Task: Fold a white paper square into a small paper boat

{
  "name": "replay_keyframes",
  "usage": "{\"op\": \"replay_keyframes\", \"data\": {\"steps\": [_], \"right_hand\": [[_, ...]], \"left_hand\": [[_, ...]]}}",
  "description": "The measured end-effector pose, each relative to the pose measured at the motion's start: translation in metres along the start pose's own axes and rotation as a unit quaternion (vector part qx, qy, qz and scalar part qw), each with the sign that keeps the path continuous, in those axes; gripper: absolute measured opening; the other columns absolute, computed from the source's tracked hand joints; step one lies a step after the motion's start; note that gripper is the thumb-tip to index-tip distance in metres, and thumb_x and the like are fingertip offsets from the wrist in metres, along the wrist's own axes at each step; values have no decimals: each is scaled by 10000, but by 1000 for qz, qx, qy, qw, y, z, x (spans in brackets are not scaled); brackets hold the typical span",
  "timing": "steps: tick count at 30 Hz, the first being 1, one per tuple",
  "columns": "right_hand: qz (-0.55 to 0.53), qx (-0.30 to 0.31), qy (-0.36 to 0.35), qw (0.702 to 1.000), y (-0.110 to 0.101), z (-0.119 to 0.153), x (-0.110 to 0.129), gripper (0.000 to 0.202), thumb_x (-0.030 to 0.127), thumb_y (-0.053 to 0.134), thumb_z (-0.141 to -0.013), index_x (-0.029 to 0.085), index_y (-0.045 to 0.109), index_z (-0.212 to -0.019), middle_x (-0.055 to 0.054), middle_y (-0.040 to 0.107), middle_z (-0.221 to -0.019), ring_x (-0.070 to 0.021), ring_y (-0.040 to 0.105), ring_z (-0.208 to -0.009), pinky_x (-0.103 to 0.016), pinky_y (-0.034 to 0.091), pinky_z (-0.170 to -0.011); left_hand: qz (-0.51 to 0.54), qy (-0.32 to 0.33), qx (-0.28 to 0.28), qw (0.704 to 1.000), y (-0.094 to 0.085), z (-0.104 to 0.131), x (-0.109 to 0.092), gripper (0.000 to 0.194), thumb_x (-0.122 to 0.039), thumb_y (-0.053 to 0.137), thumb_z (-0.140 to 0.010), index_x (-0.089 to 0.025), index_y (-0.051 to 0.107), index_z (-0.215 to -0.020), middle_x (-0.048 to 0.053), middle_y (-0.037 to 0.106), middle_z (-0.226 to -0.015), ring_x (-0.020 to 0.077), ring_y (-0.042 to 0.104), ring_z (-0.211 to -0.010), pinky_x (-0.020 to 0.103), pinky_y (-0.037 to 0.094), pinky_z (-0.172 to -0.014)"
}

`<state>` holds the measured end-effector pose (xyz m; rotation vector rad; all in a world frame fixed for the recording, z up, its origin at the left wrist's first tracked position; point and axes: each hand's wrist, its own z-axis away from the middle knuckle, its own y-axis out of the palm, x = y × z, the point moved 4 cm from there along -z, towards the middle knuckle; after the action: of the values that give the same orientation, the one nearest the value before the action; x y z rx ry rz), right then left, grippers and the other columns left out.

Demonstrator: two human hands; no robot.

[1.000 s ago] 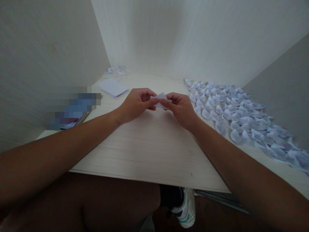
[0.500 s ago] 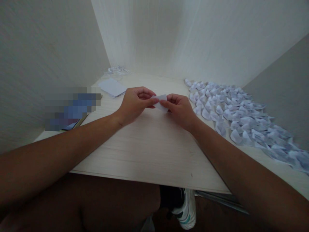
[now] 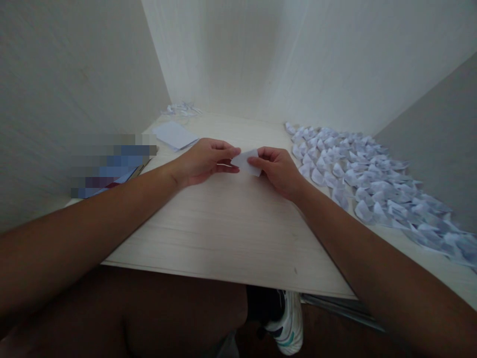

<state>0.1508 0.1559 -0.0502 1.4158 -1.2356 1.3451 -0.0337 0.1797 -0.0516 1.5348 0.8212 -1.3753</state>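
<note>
A small piece of folded white paper (image 3: 245,161) is held just above the table in front of me. My right hand (image 3: 278,169) pinches its right side, thumb on the near face and fingers behind. At the paper's left end is my left hand (image 3: 208,161), its fingers apart around the corner; any light contact there is too small to make out. To the right lies a large spread of small folded white paper pieces (image 3: 372,171). A short stack of flat white paper sheets (image 3: 174,135) rests beyond my left wrist.
Thin white paper strips (image 3: 182,108) lie in the far left corner of the pale table (image 3: 223,223). A pixelated blue item (image 3: 122,164) is at the left edge. Walls enclose the table's far side and flanks. A leg and white shoe (image 3: 290,323) show below the front edge.
My left hand has shifted slightly left and its fingers have come apart from their pinch on the paper. More of the paper shows now. The right hand keeps its grip.
</note>
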Motion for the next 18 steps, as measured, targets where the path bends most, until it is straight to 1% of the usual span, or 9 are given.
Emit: {"op": "replay_keyframes", "data": {"steps": [3, 6, 9, 11, 13, 16, 18], "right_hand": [[13, 3, 5, 1000, 0, 0, 0, 213, 381, 827, -700, 198, 720, -725, 27, 626, -654, -105, 452, -576, -265, 326, -526], [28, 12, 1, 1000, 0, 1, 1, 206, 382, 823, -716, 197, 735, -740, 23, 632, -660, -108, 466, -583, -265, 331, -527], [58, 20, -15, 998, 0, 1, 2, 212, 386, 828, -746, 188, 753, -754, 22, 637, -661, -104, 467, -586, -264, 340, -536], [58, 3, -19, 998, -2, 0, 0, 240, 393, 863, -730, 182, 758, -778, 22, 651, -664, -102, 485, -591, -262, 359, -549], [19, -31, -10, 999, -6, -3, -5, 314, 402, 921, -667, 183, 747, -807, 9, 693, -699, -109, 543, -616, -261, 402, -573], [-44, -68, 9, 997, -10, -7, -13, 397, 410, 972, -588, 192, 721, -804, -19, 744, -761, -125, 626, -666, -271, 475, -625], [-55, -84, 9, 995, -11, -8, -14, 376, 406, 966, -593, 197, 723, -790, -20, 750, -764, -127, 648, -676, -279, 501, -651]], "left_hand": [[-34, 9, 16, 999, -3, 0, -2, 248, -287, 971, -711, -142, 773, -750, 54, 741, -756, 150, 716, -701, 340, 699, -757], [-77, 26, 30, 996, -3, 0, -3, 238, -291, 963, -718, -139, 810, -820, 75, 780, -807, 155, 728, -698, 337, 694, -738], [-118, 41, 31, 992, -3, 0, -2, 247, -272, 968, -697, -139, 818, -841, 75, 787, -795, 161, 726, -655, 326, 681, -672], [-137, 59, 15, 989, -3, -1, -2, 246, -249, 964, -683, -134, 813, -840, 64, 774, -753, 157, 711, -619, 306, 663, -615], [-135, 85, -13, 987, -4, -2, -4, 232, -218, 944, -680, -131, 806, -845, 53, 765, -733, 147, 700, -604, 278, 641, -574], [-117, 117, -54, 985, -5, -1, -7, 212, -177, 902, -686, -137, 784, -858, 40, 755, -734, 137, 702, -621, 251, 626, -568], [-109, 129, -71, 983, -5, -1, -8, 208, -160, 888, -684, -148, 749, -838, 22, 736, -721, 131, 698, -627, 246, 624, -576]]}}
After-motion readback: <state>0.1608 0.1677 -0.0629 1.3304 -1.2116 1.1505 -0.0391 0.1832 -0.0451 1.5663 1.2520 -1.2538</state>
